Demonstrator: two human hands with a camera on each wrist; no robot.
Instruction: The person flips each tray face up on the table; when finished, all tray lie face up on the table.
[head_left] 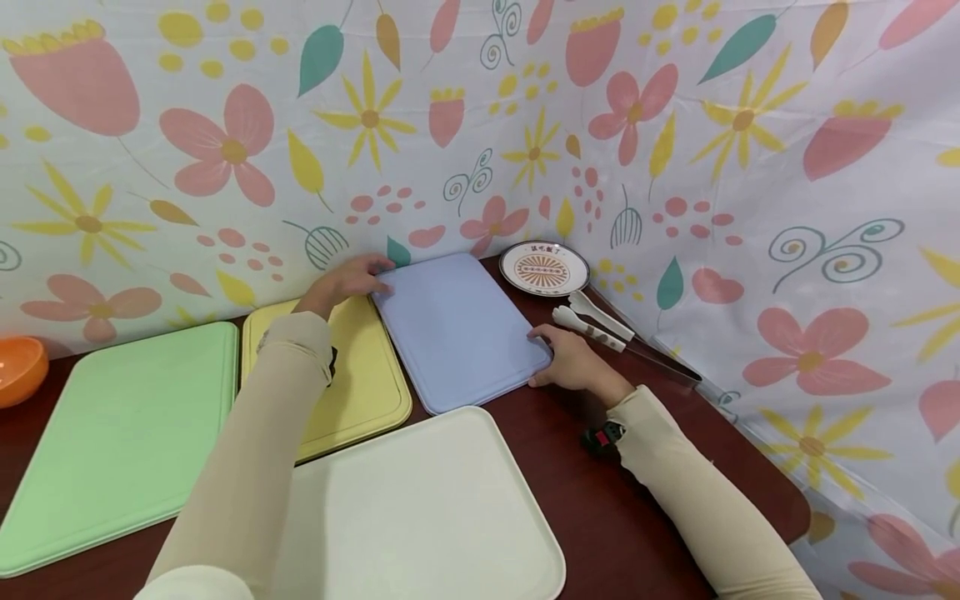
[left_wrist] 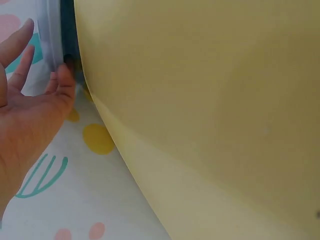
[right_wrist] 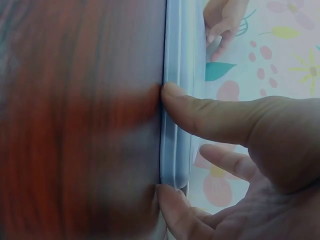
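A light blue rectangular plastic tray (head_left: 461,329) lies on the dark wooden table, close to the patterned backdrop. My left hand (head_left: 348,282) is at its far left corner, with bent fingers against the edge; the left wrist view shows fingertips (left_wrist: 65,77) touching the blue rim. At the near right corner my right hand (head_left: 572,360) grips the tray, its thumb (right_wrist: 182,102) on the near edge and other fingers around the corner. Left of the blue tray lies a yellow tray (head_left: 352,392), partly hidden under my left forearm.
A green tray (head_left: 142,417) and an orange bowl (head_left: 18,371) are at the left. Nearest me lies a white tray (head_left: 435,508). A patterned plate (head_left: 545,268) and tongs (head_left: 600,325) lie on the right, beside the floral backdrop (head_left: 750,208).
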